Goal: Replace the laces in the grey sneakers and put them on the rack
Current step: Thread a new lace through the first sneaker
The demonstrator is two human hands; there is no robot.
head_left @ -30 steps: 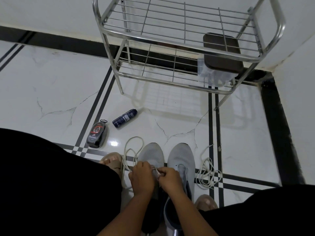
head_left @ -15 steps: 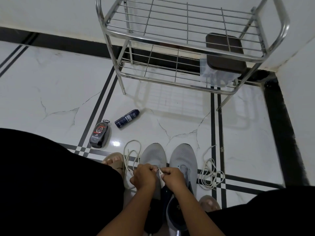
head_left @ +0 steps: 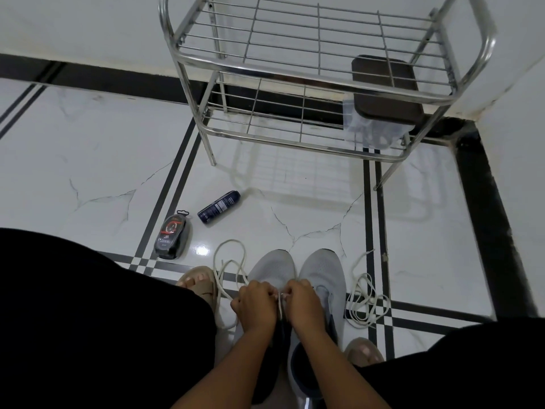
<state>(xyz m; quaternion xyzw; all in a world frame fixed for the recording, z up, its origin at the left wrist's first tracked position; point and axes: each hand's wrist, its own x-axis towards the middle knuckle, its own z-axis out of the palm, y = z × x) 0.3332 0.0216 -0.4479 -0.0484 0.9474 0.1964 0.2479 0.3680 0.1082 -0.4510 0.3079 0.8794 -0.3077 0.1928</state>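
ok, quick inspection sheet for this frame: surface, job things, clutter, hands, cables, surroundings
Surface: white tiled floor with black stripes and hairline cracks.
Job's things: two grey sneakers side by side; one white lace runs to the hands, a second loose lace lies right of the pair; metal rack ahead, no sneakers on it.
Clutter: dark spray can lying flat; black packaged item; dark box on the rack.
Hands: left hand and right hand pinch the lace over the left sneaker.
Cables: nothing seen.
Surroundings: white walls, corner at right.
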